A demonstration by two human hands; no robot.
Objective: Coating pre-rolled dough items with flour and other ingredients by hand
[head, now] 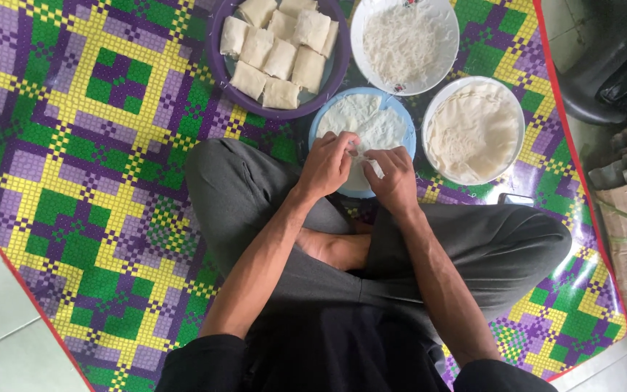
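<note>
A woven mat checked in purple, green and yellow with a red border lies on the pale tiled floor and carries everything. Directly under the left hand and right hand sits a blue plate with a white wrapper sheet on it. Beyond the left hand, touching that plate's far rim, stands a purple tray packed with folded white parcels. Beyond the right hand is a white bowl of thin white noodles, and just to the right of the right hand a second white bowl holds stacked round wrappers. The person sits cross-legged on the mat, near side of the hands.
</note>
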